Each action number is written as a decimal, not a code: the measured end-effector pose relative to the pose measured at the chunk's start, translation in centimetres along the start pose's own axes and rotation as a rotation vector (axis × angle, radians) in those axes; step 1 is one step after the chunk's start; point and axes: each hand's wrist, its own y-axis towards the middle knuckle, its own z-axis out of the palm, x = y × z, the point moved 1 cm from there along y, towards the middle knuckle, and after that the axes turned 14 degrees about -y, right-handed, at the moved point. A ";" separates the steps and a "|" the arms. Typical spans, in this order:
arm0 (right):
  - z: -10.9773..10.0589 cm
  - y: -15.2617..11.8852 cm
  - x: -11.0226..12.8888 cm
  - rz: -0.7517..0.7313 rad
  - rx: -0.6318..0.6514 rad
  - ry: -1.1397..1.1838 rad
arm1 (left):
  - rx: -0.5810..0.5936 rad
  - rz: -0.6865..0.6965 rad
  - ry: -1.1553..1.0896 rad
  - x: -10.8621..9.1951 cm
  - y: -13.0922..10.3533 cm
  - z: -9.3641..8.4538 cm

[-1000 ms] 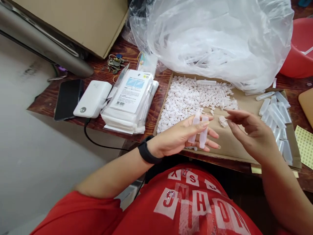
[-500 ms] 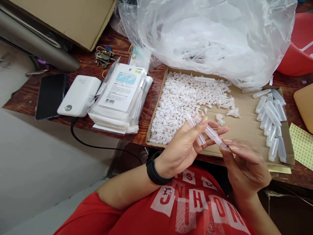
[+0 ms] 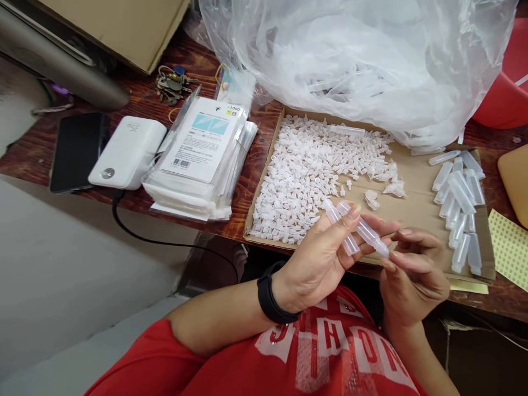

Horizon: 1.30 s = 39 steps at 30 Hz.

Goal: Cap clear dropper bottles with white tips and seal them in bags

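Note:
My left hand (image 3: 325, 256) holds two translucent plastic tubes side by side, the left tube (image 3: 345, 236) and the right tube (image 3: 368, 234), with the thumb across them. My right hand (image 3: 414, 272) pinches the lower end of the right tube with thumb and forefinger. Both hands are over the front edge of a shallow cardboard tray (image 3: 416, 217). Many small white plastic tips (image 3: 289, 187) cover the tray's left part. Several translucent tubes (image 3: 460, 192) lie in a pile on its right side.
A large clear plastic bag (image 3: 355, 60) of tubes lies behind the tray. Packaged cards (image 3: 202, 148), a white power bank (image 3: 130, 151), a black phone (image 3: 78, 151) and keys (image 3: 173, 82) are at left. A red bucket (image 3: 505, 93) stands at the right back.
My left hand has shifted slightly right and down with the tubes. The right tube's lower end looks shorter, and my right-hand fingers sit differently at it. The view has shifted a little.

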 end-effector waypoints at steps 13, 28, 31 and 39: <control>-0.6 -0.1 0.2 -0.098 0.000 -0.077 | 0.048 -0.011 -0.030 1.6 -0.6 0.2; -1.8 0.2 -1.2 -0.145 0.060 -0.251 | -0.035 -0.150 0.134 0.5 0.3 -0.7; -3.4 1.1 -1.1 -0.105 0.050 -0.262 | -0.092 -0.130 0.304 -1.0 0.7 -1.8; -5.2 4.6 2.3 -0.023 0.655 -0.164 | 0.127 -0.382 0.978 -3.8 -0.2 -1.6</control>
